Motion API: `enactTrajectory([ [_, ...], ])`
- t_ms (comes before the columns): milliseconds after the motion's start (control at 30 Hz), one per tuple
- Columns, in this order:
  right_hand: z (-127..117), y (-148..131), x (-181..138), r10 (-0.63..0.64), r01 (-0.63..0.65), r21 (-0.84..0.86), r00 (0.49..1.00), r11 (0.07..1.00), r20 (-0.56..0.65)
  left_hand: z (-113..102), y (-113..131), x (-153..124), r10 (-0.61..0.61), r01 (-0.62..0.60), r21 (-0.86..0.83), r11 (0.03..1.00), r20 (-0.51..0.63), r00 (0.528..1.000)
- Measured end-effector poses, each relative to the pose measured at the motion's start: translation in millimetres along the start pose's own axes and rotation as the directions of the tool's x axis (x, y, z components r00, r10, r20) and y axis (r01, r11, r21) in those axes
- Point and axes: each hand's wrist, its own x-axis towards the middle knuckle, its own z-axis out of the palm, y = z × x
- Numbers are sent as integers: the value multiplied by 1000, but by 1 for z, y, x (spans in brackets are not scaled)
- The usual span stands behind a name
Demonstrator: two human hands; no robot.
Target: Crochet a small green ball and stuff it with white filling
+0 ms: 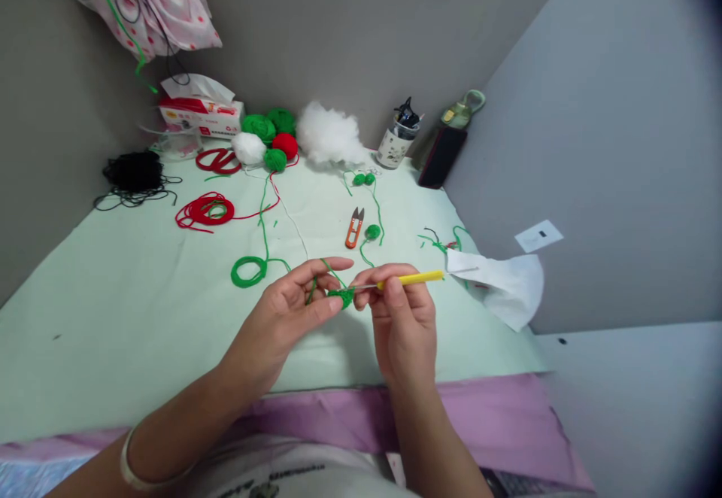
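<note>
Grey walls are enclosing a pale surface. Orange snips are lying near yarn balls. Left fingers are pinching green crochet; right fingers, a yellow hook.

Left hand is pinching green crochetwork; right hand is holding yellow-handled hook against it; snips are lying beyond.

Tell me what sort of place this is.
Probably a craft desk between gray walls, though whether at home or in a workshop I cannot tell. Balls of yarn and fluffy white stuffing sit at the back, orange snips lie nearer, and the right hand holds a yellow-handled hook.
</note>
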Motion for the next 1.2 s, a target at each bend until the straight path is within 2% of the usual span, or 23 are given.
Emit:
enactTrajectory([
  [133,-2,-2,1,-20,22,-61,999,998,43,-3,1,-1,26,-25,40,999,-6,1000],
  [200,-3,-2,-3,-84,94,-172,995,981,60,-4,0,-2,54,-50,107,993,-26,998],
  [267,-4,-3,-7,-201,226,-344,974,911,109,-4,-2,-3,97,-84,197,977,-57,994],
  [333,-4,-3,-12,-336,414,-518,910,748,242,-3,-4,-4,151,-120,267,956,-99,984],
  [400,-5,-1,-16,-425,584,-643,808,495,407,-1,-5,-4,170,-135,236,962,-135,976],
  [467,-6,1,-18,-472,663,-703,721,257,507,1,-4,-4,84,-77,65,995,-119,989],
  [500,-6,2,-18,-489,671,-715,699,195,522,1,-2,-3,6,-9,-47,999,-74,997],
  [533,-6,3,-18,-502,670,-716,695,195,514,0,-1,-3,-73,70,-149,986,-14,997],
  [567,-6,3,-17,-516,661,-704,711,259,478,-1,1,-1,-137,143,-227,963,43,990],
  [633,-6,2,-13,-513,588,-628,794,510,327,-4,3,1,-191,214,-312,926,103,976],
  [700,-3,1,-8,-439,455,-467,886,758,150,-6,6,3,-163,182,-343,921,85,983],
  [733,-2,1,-5,-386,392,-379,918,838,94,-6,6,3,-141,156,-339,928,69,988],
  [800,1,2,-1,-296,304,-273,953,913,71,-5,7,3,-105,119,-303,945,63,992],
  [900,4,5,2,-290,309,-305,951,901,105,-1,5,3,-68,77,-216,973,52,996],
  [1000,4,8,-3,-360,389,-429,921,815,150,3,1,2,-18,16,-142,990,-14,1000],
  [1067,3,10,-8,-435,499,-560,863,662,255,4,0,2,-5,-3,-154,988,-48,999],
  [1133,1,10,-12,-511,610,-648,776,456,371,3,1,3,-59,50,-221,974,-32,998],
  [1167,0,10,-12,-533,635,-660,748,401,395,2,2,4,-106,102,-263,959,-1,994],
  [1200,-1,9,-12,-545,635,-656,746,409,382,1,3,5,-155,159,-303,940,37,987],
])
